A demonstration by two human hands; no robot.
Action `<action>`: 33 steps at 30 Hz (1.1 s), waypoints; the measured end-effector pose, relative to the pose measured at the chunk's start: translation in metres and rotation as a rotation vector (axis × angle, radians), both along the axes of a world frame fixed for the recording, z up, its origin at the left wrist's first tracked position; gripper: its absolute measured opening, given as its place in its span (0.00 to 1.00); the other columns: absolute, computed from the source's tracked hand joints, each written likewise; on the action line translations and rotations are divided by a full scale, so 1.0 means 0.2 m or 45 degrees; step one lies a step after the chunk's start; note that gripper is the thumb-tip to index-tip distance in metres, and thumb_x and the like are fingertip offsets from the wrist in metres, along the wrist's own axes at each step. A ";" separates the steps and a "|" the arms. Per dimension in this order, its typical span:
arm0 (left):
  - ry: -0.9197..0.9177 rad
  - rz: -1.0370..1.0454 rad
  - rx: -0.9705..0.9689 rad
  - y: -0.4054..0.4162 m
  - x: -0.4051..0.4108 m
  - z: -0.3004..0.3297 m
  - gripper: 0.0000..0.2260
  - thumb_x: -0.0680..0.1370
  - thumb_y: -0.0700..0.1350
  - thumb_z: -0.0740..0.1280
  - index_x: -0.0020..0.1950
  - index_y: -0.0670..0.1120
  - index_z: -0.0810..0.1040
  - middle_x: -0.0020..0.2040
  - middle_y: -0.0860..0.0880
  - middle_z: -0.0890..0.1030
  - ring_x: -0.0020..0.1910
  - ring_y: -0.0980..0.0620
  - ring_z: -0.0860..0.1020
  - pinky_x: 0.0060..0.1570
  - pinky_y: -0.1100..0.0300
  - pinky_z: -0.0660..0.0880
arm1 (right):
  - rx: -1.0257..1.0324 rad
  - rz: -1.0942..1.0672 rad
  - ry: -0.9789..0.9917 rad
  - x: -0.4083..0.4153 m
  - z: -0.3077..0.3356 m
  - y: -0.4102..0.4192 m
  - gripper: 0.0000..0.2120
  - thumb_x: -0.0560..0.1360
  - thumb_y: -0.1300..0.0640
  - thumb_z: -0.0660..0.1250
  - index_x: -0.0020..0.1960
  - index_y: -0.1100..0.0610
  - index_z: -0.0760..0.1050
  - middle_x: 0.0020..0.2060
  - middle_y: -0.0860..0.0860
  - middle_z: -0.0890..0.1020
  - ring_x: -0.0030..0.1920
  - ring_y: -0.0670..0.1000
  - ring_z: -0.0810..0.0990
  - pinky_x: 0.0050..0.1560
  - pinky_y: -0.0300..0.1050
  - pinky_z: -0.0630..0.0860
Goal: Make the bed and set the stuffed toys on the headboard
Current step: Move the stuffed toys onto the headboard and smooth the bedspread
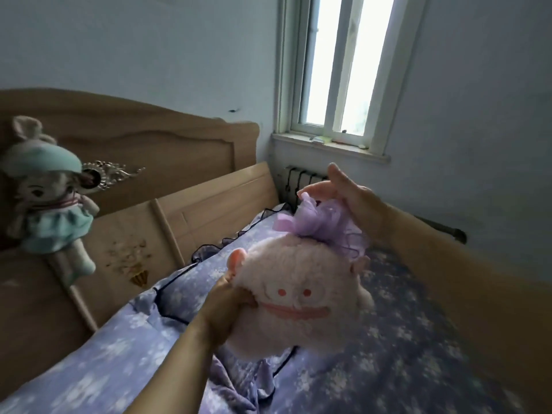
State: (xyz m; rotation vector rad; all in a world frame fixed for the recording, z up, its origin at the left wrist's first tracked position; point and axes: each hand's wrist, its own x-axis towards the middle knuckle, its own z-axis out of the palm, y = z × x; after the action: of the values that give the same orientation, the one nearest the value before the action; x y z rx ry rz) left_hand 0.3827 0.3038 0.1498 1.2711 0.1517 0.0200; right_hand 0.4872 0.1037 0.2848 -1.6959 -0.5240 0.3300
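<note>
Two hands work on one pink plush toy [295, 297] held above the bed. The left hand [227, 306] grips the toy's left side, fingers curled into the fur just below its pink ear. The right hand [343, 192] hovers over the top of the toy with fingers straight and spread, their tips touching the purple gauze bow [316, 222] on its head. The toy's face, with two pink dots and a pink mouth line, is turned toward the camera.

Under it lies the purple flowered bedding [403, 339], with a frilled, dark-edged pillow [191, 282] against the wooden headboard [179, 144] at the left. Farther left, a rabbit doll [50, 198] in a teal hat and dress sits on the headboard ledge, leaning back against the panel. At the far wall are a window [337, 64] and, below its sill, a radiator [298, 180].
</note>
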 end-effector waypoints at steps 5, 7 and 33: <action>0.001 0.166 -0.188 0.21 -0.05 0.00 0.27 0.48 0.34 0.63 0.47 0.41 0.77 0.31 0.46 0.82 0.31 0.47 0.80 0.28 0.62 0.77 | -0.067 0.255 0.399 0.06 -0.07 0.33 0.40 0.63 0.23 0.56 0.54 0.54 0.82 0.45 0.57 0.84 0.33 0.57 0.77 0.26 0.38 0.70; 0.001 0.259 -0.228 0.29 -0.07 0.01 0.25 0.51 0.34 0.63 0.47 0.43 0.78 0.33 0.46 0.83 0.34 0.47 0.79 0.33 0.59 0.77 | -0.019 0.268 0.508 0.08 -0.10 0.45 0.38 0.64 0.25 0.54 0.55 0.53 0.80 0.36 0.53 0.82 0.16 0.47 0.68 0.14 0.30 0.58; -0.036 1.348 0.097 1.82 -0.65 0.11 0.17 0.68 0.38 0.72 0.53 0.51 0.76 0.49 0.51 0.80 0.38 0.58 0.81 0.36 0.64 0.77 | -0.139 1.029 0.112 -0.09 -0.31 2.29 0.23 0.59 0.59 0.78 0.52 0.53 0.77 0.50 0.54 0.83 0.53 0.55 0.82 0.58 0.52 0.77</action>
State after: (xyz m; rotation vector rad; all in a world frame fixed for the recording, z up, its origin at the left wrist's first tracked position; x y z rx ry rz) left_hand 0.2527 0.6685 0.1708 1.1390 0.7882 0.9554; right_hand 0.4699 0.5618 0.2232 -1.4950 -1.1319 1.0203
